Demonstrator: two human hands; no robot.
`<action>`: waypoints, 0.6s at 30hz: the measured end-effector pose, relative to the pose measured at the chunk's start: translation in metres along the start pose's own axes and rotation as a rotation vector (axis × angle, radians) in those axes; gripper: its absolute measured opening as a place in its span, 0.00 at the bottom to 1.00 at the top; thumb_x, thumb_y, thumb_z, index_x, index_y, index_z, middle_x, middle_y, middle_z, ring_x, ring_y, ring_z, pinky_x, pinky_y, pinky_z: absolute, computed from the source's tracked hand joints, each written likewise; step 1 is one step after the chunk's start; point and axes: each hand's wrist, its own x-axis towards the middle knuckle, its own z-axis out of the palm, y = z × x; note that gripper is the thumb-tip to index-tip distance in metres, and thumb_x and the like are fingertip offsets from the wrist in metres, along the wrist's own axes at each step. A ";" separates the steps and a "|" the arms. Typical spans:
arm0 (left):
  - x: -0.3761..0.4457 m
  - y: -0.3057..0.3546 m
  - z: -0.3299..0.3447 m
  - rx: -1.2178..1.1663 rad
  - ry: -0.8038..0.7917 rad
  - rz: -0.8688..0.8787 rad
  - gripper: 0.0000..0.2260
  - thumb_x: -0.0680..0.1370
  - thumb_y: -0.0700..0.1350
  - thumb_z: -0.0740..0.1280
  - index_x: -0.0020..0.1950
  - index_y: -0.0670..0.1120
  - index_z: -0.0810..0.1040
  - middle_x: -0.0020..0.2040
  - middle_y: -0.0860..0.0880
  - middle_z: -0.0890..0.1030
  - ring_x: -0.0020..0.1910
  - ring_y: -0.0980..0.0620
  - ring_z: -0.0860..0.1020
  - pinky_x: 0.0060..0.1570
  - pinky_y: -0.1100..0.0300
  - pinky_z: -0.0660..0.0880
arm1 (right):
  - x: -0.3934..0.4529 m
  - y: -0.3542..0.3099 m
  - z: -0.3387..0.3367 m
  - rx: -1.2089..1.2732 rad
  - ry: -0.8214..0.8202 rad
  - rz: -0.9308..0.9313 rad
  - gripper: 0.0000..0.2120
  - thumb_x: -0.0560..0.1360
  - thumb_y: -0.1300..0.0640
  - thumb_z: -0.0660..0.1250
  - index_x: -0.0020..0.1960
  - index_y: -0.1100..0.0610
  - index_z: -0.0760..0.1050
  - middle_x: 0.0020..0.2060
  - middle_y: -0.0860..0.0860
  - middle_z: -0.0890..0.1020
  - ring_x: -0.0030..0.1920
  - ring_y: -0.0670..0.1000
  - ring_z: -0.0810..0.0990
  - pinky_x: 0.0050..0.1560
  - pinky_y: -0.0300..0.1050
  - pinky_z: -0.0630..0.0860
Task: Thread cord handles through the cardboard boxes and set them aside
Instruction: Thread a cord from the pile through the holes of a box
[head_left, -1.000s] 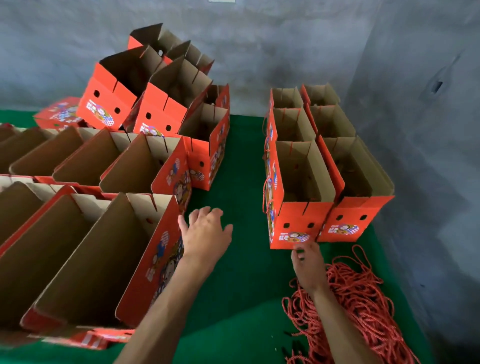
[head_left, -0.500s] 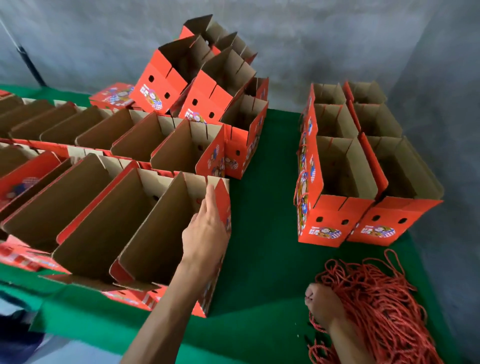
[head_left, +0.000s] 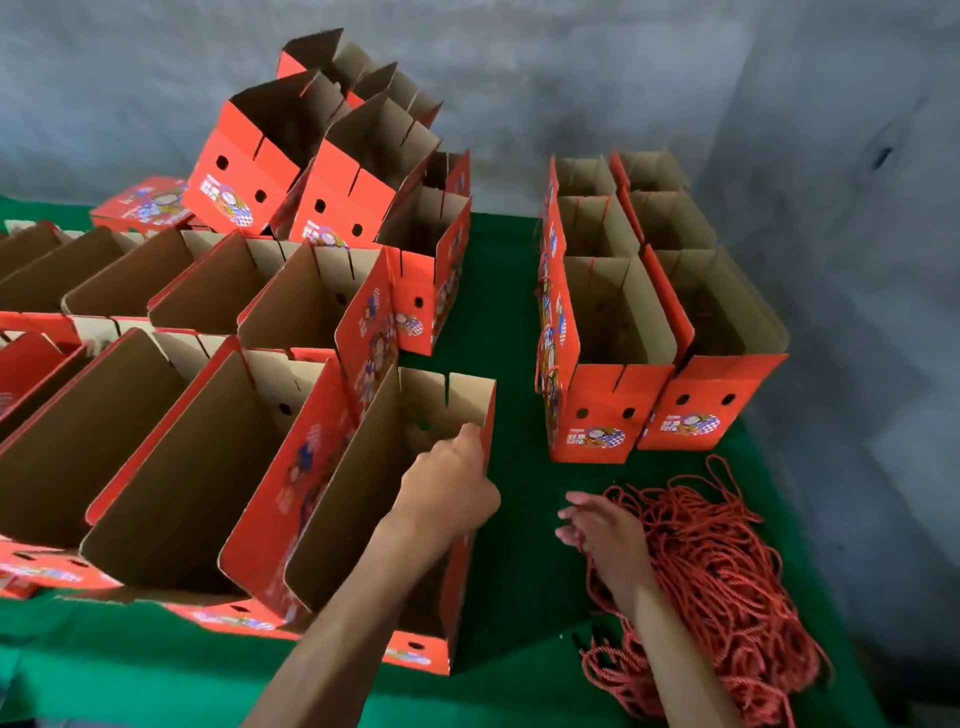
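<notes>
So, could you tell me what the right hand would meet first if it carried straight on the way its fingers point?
The right hand points left across bare green cloth; first it would probably meet the box gripped by the left hand, though depth is uncertain.

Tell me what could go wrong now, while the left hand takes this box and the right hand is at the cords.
The left hand grips only one wall of the open box; the thin cardboard might bend or tip against the neighbouring box. The cord pile looks tangled, so the right hand could drag several cords along.
</notes>
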 end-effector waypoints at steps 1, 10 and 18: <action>-0.002 0.007 0.005 -0.014 -0.035 0.023 0.16 0.78 0.45 0.66 0.65 0.48 0.69 0.59 0.46 0.80 0.56 0.40 0.81 0.54 0.48 0.79 | -0.002 -0.008 0.000 0.053 0.007 -0.001 0.07 0.81 0.65 0.67 0.54 0.62 0.84 0.43 0.61 0.86 0.37 0.55 0.85 0.41 0.43 0.81; 0.004 0.047 0.038 -0.095 -0.151 0.128 0.13 0.79 0.54 0.64 0.62 0.53 0.71 0.54 0.51 0.80 0.51 0.47 0.82 0.56 0.45 0.80 | -0.031 -0.051 -0.017 0.737 -0.210 0.081 0.19 0.83 0.64 0.55 0.72 0.56 0.69 0.65 0.61 0.81 0.62 0.69 0.81 0.54 0.61 0.83; 0.017 0.055 0.051 -0.322 -0.327 -0.013 0.05 0.82 0.50 0.61 0.53 0.53 0.75 0.55 0.48 0.82 0.53 0.48 0.81 0.61 0.48 0.78 | -0.045 -0.006 -0.037 0.285 -0.012 0.154 0.15 0.79 0.69 0.68 0.65 0.65 0.75 0.52 0.63 0.86 0.43 0.62 0.87 0.39 0.47 0.85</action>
